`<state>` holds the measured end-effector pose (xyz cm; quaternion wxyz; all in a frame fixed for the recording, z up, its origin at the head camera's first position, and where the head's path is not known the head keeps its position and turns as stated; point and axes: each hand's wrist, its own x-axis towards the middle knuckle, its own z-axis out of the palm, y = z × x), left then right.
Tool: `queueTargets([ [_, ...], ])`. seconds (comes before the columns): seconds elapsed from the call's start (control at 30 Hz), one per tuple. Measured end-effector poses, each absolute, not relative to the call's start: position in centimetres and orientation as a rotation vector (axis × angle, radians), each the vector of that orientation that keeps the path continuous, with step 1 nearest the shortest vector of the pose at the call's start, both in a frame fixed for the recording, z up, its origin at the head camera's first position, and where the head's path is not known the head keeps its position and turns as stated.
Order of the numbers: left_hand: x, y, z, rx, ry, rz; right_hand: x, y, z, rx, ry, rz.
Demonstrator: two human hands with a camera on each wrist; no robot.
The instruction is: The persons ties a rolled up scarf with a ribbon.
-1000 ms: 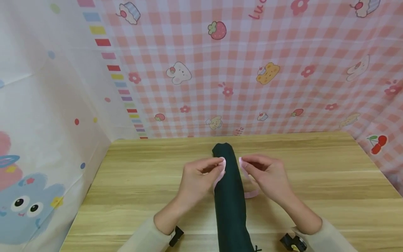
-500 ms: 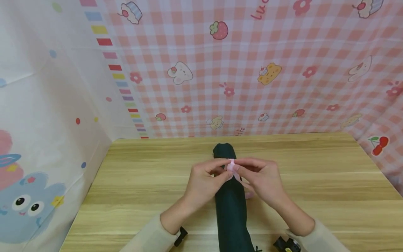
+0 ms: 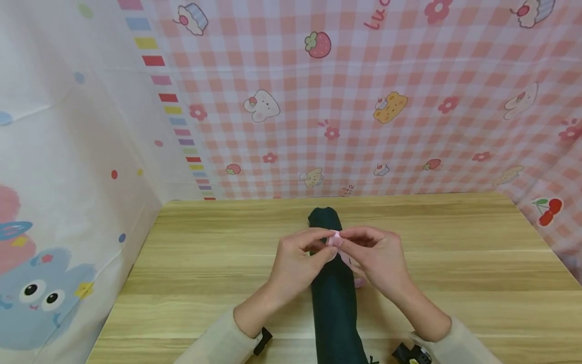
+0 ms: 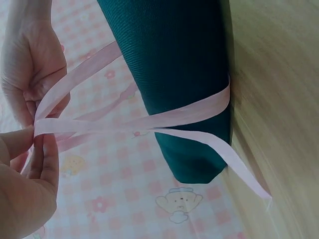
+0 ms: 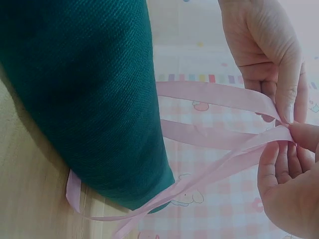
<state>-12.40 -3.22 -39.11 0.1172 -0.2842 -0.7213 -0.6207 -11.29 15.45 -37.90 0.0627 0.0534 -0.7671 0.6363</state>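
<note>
1. The pink ribbon [image 4: 169, 117] is running around the dark green cloth bundle [image 3: 334, 308], near its 12-o'clock end.
2. At the ribbon's 8 o'clock, the left hand [image 3: 294, 258] is pinching it between fingers; at 4 o'clock, the right hand [image 3: 385, 259] is likewise pinching.
3. Apart a second ago, the hands are now meeting, apparently bringing the ribbon's two sides together.
4. The wooden worktop [image 3: 204, 268] is supporting the bundle.

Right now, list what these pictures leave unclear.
Head view: the near end of the green bundle, cut off by the bottom edge.
Head view: the small dark thing beside it, too small to identify.
Left wrist view: any knot in the pink ribbon, hidden by fingers.
Right wrist view: the ribbon's path under the bundle, hidden by the bundle itself.
</note>
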Motion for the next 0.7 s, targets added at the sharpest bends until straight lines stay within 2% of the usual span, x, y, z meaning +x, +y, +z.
queueTargets([
  [0.7,-12.67,-3.06,-39.26,-0.878,-2.057,-1.762,-11.4,15.41,-38.14,0.146,-2.288,1.955],
])
